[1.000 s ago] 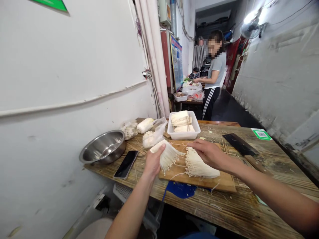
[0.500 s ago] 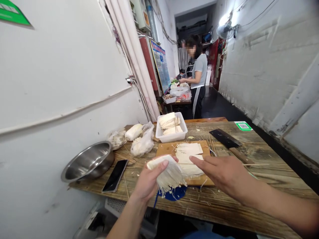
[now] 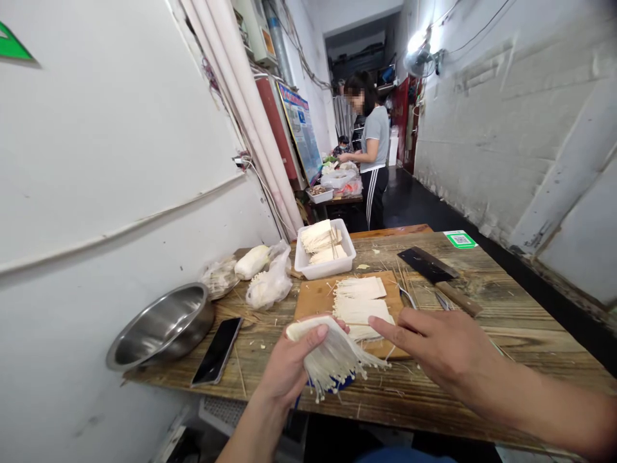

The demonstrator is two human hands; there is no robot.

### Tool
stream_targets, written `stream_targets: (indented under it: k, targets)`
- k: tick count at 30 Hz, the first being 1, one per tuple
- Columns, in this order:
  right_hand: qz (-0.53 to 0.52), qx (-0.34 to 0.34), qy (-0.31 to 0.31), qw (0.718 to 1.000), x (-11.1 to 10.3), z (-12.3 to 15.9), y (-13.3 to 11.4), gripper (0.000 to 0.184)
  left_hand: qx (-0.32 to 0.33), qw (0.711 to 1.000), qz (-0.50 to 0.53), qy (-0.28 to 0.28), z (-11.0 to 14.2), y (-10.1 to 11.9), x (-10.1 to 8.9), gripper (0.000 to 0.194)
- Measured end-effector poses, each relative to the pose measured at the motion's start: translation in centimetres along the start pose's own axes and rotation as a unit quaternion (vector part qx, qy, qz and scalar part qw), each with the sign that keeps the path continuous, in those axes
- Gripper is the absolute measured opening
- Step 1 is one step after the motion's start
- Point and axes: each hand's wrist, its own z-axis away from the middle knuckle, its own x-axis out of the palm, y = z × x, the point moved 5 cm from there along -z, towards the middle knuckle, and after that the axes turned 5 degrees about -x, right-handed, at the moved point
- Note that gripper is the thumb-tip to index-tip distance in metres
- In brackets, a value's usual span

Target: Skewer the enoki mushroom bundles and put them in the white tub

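Wooden table (image 3: 511, 305) carries everything. Cutting board (image 3: 311, 297) near its near edge, flat enoki pieces (image 3: 364, 310) on top. Steel bowl (image 3: 161, 325) at near left corner. White tray (image 3: 328, 268) with more enoki by far edge. Cleaver (image 3: 424, 262) right of board. Loose enoki bunch (image 3: 332, 360) raised at board's near edge, caps hanging, gripped by left hand (image 3: 288, 360), thumb on top. Right hand (image 3: 448, 342) pinches thin stick (image 3: 357, 324), pointing at bunch; cannot tell if inserted.

Basin (image 3: 191, 331) glossy metal; tub (image 3: 330, 268) smooth plastic; tabletop (image 3: 518, 302) grained wood; skewer (image 3: 359, 323) matt wood.
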Motion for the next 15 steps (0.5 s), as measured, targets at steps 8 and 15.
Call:
stream_targets:
  k: [8, 15]
  targets:
    - [0.003, -0.015, 0.007, 1.000, -0.89, -0.32, -0.34, 0.047, -0.006, 0.999, -0.046, 0.002, 0.10, -0.02, 0.45, 0.024]
    - [-0.013, -0.004, -0.004, 1.000, -0.37, 0.25, 0.06, 0.053, -0.001, 0.998, -0.064, 0.015, 0.03, -0.04, 0.49, 0.026]
